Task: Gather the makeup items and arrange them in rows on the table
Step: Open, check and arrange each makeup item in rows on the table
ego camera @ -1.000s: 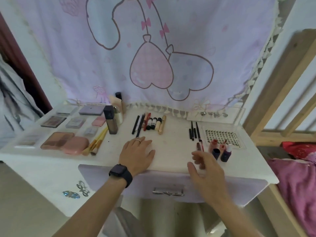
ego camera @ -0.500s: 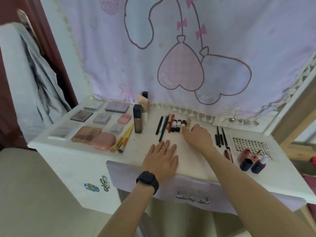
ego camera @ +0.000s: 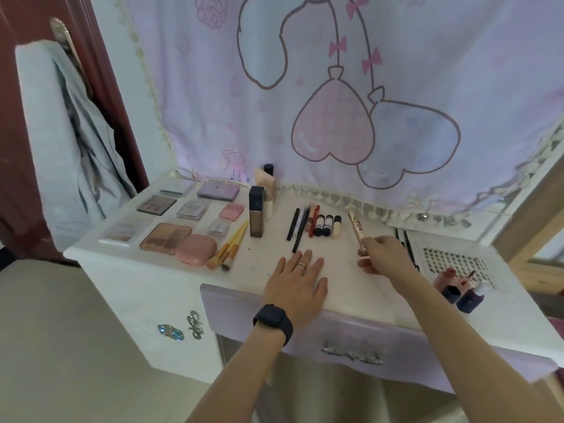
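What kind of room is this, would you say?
Probably a bedroom or dorm corner set up as a dressing table: a white table with a drawer, eyeshadow palettes and brushes laid out in rows, and a cartoon-print cloth hanging behind it.

Palettes [ego camera: 166,238] left on the table [ego camera: 335,270], pencils [ego camera: 300,222] centre, bottles [ego camera: 457,293] right.

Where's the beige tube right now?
Head view, right of centre: the beige tube is pinched in the right hand, between the row of small tubes and the black pencils.
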The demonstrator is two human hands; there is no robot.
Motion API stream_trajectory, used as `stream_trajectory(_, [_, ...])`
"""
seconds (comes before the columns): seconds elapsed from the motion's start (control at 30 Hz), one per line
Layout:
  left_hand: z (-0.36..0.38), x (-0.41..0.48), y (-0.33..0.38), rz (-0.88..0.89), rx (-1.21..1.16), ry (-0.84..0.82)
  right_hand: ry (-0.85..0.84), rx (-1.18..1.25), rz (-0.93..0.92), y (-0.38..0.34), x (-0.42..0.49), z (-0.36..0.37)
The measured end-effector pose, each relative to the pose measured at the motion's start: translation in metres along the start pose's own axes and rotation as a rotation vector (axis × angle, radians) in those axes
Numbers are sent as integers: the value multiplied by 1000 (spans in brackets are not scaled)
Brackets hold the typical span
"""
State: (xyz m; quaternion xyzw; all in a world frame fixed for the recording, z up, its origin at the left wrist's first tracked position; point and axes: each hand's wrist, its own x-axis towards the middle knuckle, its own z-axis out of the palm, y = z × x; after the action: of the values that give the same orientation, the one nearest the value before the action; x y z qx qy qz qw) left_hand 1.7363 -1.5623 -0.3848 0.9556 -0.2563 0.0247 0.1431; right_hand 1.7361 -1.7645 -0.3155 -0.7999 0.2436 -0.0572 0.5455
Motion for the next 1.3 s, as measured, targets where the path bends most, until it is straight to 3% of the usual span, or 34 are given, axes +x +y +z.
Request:
stream_trajectory(0.1, [0,-2,1,2,-5,49,-21,285,26,15,-30,-8])
stream_trajectory(0.17, [-1,-6,3,-1,-61,169,-41,379,40,27,-50,-6])
stream_trajectory(0.33, [-4,-11,4,149,-169,411,-91,281,-25,49,-75,9])
stream_trajectory(0.53, [-12,-7,6,157,-227,364,-120,294,-132,39,-53,12])
stream_trajectory(0.63, [-15,-2,6,81,-365,342,-101,158,-192,35,-42,20])
stream_trajectory(0.77, [-21,15,19,49,-395,432,-84,69,-248,36,-37,22])
stream_trajectory(0.9, [-19,29,26,-102,-418,433,-24,45,-336,47,-42,22])
stream_trajectory(1.1, [-9,32,17,-224,-552,347,-66,-4,-455,51,-43,26])
stream_trajectory(1.3, [-9,33,19,-245,-549,351,-115,209,-383,46,-46,18])
